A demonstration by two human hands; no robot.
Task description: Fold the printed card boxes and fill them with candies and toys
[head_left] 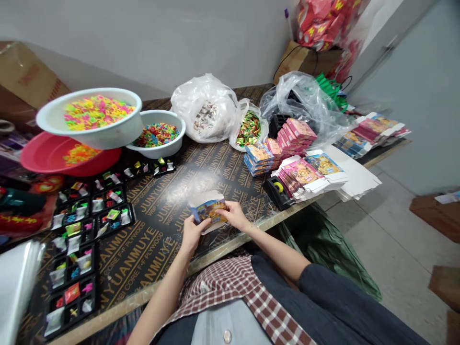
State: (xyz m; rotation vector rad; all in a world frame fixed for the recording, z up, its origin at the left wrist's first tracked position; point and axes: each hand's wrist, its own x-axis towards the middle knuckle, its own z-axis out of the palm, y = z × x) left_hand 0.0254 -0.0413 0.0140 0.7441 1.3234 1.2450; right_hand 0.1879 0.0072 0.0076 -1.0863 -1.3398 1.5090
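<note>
A blue and yellow printed carton (210, 210) with a white flap is held between both hands above the front edge of the dark plywood table (158, 230). My left hand (193, 232) grips its lower left side, thumb on the printed face. On the right side, my right hand (234, 215) pinches the carton with thumb and fingers. Black trays (91, 225) filled with small wrapped sweets and coloured pieces stand in rows to the left. Flat pink cartons (302, 172) and blue cartons (325, 165) lie in a pile at the right.
Bowls of colourful pieces, a white one (118, 132) over a red one (32, 155), stand back left. Plastic bags (215, 112) sit at the back. Closed boxes (258, 155) are stacked near a black tape holder (280, 196). A green bag (330, 244) hangs below the table edge.
</note>
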